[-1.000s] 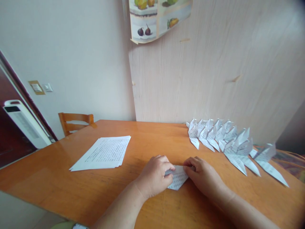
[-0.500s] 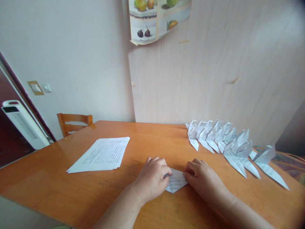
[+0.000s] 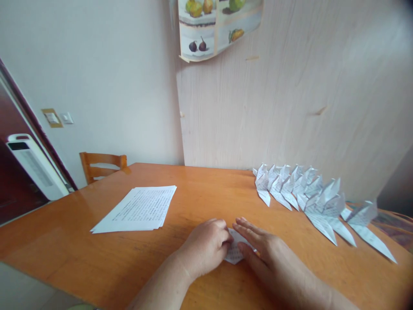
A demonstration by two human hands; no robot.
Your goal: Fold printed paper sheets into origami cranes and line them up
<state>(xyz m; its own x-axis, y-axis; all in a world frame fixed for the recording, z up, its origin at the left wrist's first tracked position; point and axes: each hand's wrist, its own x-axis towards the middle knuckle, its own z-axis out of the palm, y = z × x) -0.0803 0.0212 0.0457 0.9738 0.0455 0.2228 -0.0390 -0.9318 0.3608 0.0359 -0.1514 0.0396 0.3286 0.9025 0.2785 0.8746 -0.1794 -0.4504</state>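
A small folded piece of printed paper (image 3: pixel 234 255) lies on the table between my two hands, one corner pointing toward me. My left hand (image 3: pixel 208 242) is curled over its left side, with thumb and fingers closed on that edge. Stretched across the right part of the paper is my right hand (image 3: pixel 267 254), its fingers extended and the thumb apart, pressing on the surface. Both hands cover much of the paper, so its exact fold is partly hidden.
A stack of printed sheets (image 3: pixel 138 209) lies on the left of the wooden table (image 3: pixel 200 189). Several folded paper figures (image 3: pixel 318 198) stand in rows at the back right. A wooden chair (image 3: pixel 103 160) is beyond the far left edge, and a wall rises behind the table.
My right hand has gone from gripping the paper's right corner to lying with straightened fingers over it, further left. My left hand stays at the left side, its fingers more tucked.
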